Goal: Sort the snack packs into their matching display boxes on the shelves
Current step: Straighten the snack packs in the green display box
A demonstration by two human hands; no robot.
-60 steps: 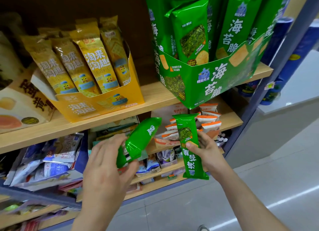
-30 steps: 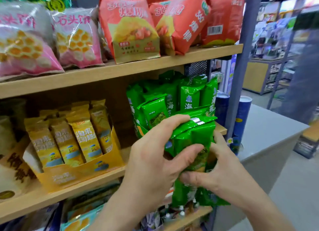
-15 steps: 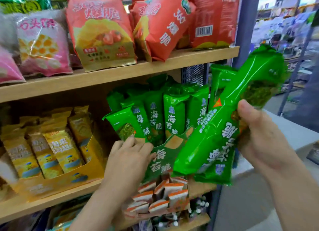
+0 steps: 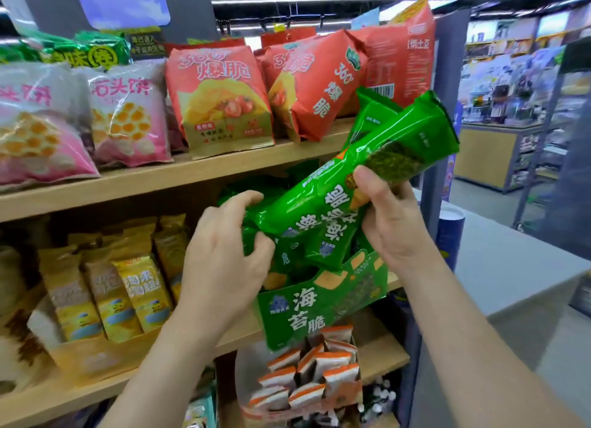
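Pack (image 4: 319, 200) tilted, right hand (image 4: 393, 223) gripping midway, left hand (image 4: 224, 258) pinching lower end

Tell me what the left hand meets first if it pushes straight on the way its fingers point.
The green packs in the green box: the left hand curls its fingers on their wrappers. Which pack comes first is unclear.
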